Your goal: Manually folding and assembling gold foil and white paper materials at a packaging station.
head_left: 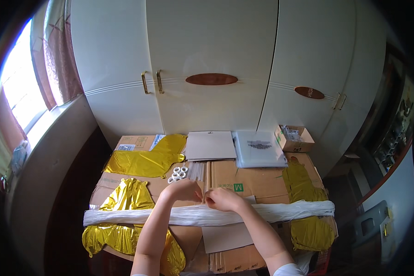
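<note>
Over the middle of the cardboard-covered table, my left hand [185,190] and my right hand [223,199] come close together, fingertips almost meeting. Both are closed in a pinch; whatever is between the fingers is too small to make out. Just below them a long skein of white string [303,209] stretches across the table from left to right, and my forearms pass over it. Under the skein, between my arms, lies a grey card sheet [227,238]. A shiny gold foil balloon [129,195], uninflated, lies by my left forearm, partly beneath the skein.
Another flat gold balloon [145,161] lies far left, and more gold foil [308,232] is at the right. Small white rolls [177,175] sit beyond my left hand. At the back are grey cards [210,146], clear plastic bags [261,154] and an open box [300,146], before cupboard doors.
</note>
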The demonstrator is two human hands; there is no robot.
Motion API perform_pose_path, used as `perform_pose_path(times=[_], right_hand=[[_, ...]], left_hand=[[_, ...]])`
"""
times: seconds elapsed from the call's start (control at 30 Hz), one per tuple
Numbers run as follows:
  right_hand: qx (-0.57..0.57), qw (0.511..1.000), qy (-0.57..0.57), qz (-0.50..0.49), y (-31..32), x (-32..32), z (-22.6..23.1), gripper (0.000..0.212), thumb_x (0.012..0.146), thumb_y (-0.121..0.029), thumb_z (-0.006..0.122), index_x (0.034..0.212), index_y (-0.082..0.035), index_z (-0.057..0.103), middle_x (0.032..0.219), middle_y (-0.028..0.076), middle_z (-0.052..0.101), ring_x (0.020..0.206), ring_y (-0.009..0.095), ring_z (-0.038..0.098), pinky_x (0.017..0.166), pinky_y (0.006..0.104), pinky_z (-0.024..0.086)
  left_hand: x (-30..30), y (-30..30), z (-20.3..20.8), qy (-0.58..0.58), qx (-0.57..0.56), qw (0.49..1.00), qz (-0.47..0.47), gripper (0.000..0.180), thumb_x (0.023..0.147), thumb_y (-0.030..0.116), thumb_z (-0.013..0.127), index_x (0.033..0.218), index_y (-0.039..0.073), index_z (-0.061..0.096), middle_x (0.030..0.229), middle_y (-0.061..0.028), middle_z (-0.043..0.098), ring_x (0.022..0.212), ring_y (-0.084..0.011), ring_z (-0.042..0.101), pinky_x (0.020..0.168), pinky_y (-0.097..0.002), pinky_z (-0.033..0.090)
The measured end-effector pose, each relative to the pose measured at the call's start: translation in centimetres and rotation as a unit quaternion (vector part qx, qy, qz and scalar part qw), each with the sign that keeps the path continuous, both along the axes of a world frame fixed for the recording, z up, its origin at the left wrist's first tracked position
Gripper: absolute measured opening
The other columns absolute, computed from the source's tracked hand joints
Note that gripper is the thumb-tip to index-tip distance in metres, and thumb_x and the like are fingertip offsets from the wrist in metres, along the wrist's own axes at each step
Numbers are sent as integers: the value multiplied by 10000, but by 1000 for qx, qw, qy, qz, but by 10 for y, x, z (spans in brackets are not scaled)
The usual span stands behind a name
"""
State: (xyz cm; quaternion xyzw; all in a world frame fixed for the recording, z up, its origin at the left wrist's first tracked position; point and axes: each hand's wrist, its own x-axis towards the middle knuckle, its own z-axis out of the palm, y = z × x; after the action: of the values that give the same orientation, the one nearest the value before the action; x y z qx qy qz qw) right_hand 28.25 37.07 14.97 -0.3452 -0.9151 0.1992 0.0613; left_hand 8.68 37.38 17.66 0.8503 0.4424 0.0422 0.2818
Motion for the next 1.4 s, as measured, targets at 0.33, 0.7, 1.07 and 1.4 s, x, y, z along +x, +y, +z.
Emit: perform_pose_path(times=[0.33,0.7,1.07,1.4], right_hand=[[-30,997,72,0,0,8,16,185,788,-173,524,906,-46,589,943,123,597,863,307,584,765,375,465],[-96,984,147,4,3,18,27,252,825,-260,539,935,-38,584,861,145,614,836,300,598,734,375,468],[-206,956,208,29,-8,23,53,195,842,-243,582,957,-86,580,722,29,572,655,110,523,644,262,444],[-418,795,394,195,-17,16,42,335,833,-240,625,1103,-81,506,965,-10,509,828,70,457,740,250,410]], left_hand=[[10,-8,19,-4,-14,999,-32,161,736,209,631,837,92,678,761,-80,661,688,-244,624,648,-315,488],[11,-18,34,-71,64,995,-7,109,768,164,606,816,68,618,673,-68,616,606,-199,589,579,-299,462],[25,-47,72,-399,-35,915,49,22,856,25,538,866,42,529,712,-53,616,610,-97,568,541,-222,449],[46,-66,79,-667,-169,726,10,57,858,7,546,901,-7,511,841,-104,624,797,-145,623,658,-237,518]])
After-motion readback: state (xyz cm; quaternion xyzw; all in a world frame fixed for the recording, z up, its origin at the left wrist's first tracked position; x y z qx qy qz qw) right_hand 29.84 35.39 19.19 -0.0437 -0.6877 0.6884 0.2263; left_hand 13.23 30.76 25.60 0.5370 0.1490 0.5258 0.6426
